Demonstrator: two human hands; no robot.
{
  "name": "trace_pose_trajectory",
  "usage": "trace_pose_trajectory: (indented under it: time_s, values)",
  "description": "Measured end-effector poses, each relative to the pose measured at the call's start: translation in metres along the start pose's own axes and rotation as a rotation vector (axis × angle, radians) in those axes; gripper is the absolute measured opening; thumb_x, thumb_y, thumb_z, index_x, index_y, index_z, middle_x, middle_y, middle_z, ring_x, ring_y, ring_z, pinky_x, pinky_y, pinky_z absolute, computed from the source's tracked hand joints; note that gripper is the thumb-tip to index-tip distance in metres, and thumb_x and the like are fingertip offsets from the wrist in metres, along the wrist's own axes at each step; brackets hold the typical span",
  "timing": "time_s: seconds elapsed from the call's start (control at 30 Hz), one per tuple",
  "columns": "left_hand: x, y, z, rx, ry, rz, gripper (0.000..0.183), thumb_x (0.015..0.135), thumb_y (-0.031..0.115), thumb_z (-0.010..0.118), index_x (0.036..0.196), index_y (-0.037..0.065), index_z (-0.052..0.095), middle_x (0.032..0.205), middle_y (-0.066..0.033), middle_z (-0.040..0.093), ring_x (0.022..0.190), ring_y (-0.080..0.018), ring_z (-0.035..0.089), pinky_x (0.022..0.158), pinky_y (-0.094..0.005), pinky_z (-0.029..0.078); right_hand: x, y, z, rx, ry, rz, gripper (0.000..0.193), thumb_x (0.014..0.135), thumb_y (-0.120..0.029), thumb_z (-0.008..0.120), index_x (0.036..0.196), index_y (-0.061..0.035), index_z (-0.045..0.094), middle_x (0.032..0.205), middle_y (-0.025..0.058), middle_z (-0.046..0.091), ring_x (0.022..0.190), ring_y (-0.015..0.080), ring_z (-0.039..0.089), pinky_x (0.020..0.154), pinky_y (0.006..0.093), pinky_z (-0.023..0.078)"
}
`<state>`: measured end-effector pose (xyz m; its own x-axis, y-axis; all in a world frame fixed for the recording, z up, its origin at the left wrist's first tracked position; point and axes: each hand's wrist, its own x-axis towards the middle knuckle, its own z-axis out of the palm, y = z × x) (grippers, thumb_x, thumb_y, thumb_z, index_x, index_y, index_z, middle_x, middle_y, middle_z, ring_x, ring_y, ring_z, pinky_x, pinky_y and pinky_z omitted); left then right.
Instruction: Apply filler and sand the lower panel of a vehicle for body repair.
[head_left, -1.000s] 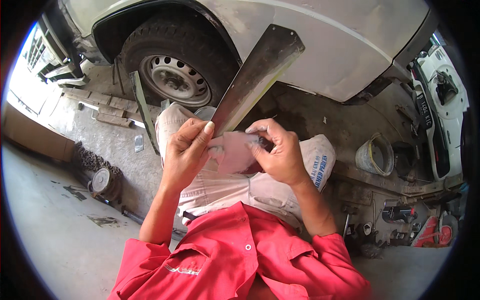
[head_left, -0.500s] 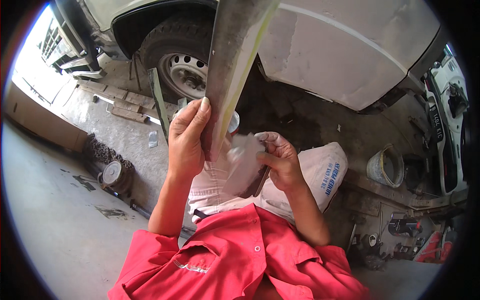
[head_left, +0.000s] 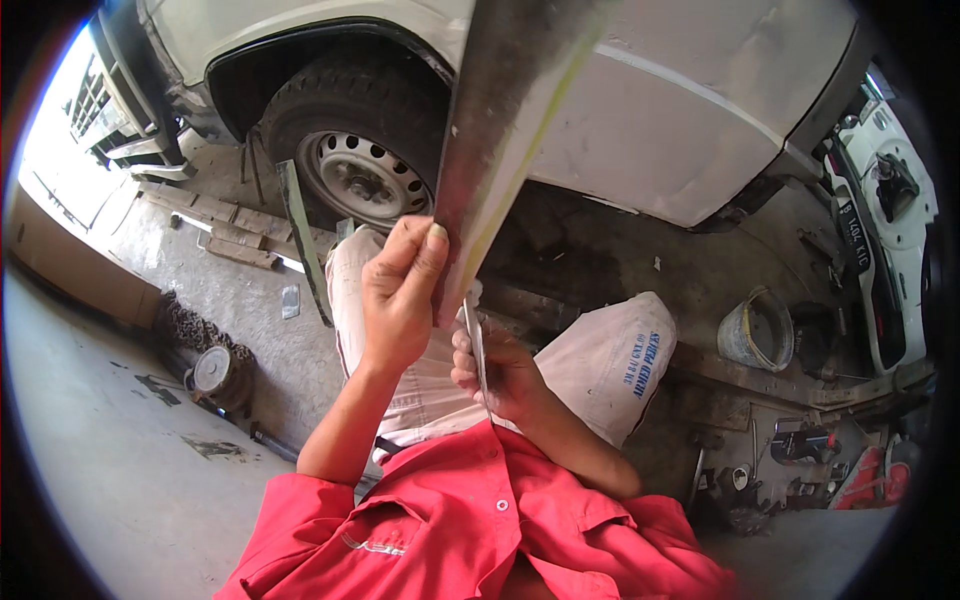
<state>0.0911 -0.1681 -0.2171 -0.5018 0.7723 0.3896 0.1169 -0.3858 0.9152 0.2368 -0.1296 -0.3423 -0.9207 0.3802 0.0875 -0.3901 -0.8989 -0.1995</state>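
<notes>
Whitish round bucket [head_left: 736,340], dunno what's inside; left hand [head_left: 402,292] pinches dark yellow-streaked strip [head_left: 497,150], right hand [head_left: 512,375] grips grey sheet [head_left: 477,345].

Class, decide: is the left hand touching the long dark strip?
Touching: the head view shows the left hand gripping the long dark strip by its left edge, near the lower end.
</notes>
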Motion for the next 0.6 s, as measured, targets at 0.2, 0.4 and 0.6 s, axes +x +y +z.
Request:
trace_pose_trajectory:
  time_s: [0.2, 0.4, 0.6]
  values:
    - [-0.022, -0.003, -0.014, 0.297, -0.144, 0.165, 0.015, 0.102, 0.005, 0.063, 0.107, -0.006, 0.071, 0.091, -0.0057, 0.06, 0.082, -0.0138, 0.054, 0.073, -0.027, 0.044, 0.003, -0.072, 0.048, 0.14, -0.072, -0.245, 0.039, 0.098, -0.011, 0.069, 0.136, -0.0041, 0.058, 0.099, 0.009, 0.066, 0.078, 0.017, 0.067, 0.075, 0.0317, 0.058]
    - [-0.035, -0.012, -0.038, 0.41, -0.2, 0.126, 0.016, 0.103, 0.004, 0.061, 0.108, -0.006, 0.072, 0.092, -0.0036, 0.059, 0.085, -0.0122, 0.053, 0.076, -0.0243, 0.042, -0.013, -0.15, 0.086, -0.083, -0.115, -0.535, 0.034, 0.102, -0.009, 0.063, 0.134, 0.0011, 0.062, 0.104, 0.0122, 0.066, 0.082, 0.0184, 0.066, 0.07, 0.0295, 0.051]
    - [-0.027, -0.021, -0.043, 0.183, -0.134, -0.074, 0.018, 0.106, 0.012, 0.057, 0.101, -0.001, 0.068, 0.085, -0.0015, 0.06, 0.075, -0.0097, 0.054, 0.067, -0.0237, 0.043, -0.02, -0.118, 0.056, -0.031, -0.071, -0.449, 0.036, 0.101, -0.013, 0.064, 0.134, 0.0004, 0.06, 0.095, 0.0086, 0.061, 0.077, 0.0174, 0.062, 0.067, 0.0299, 0.049]
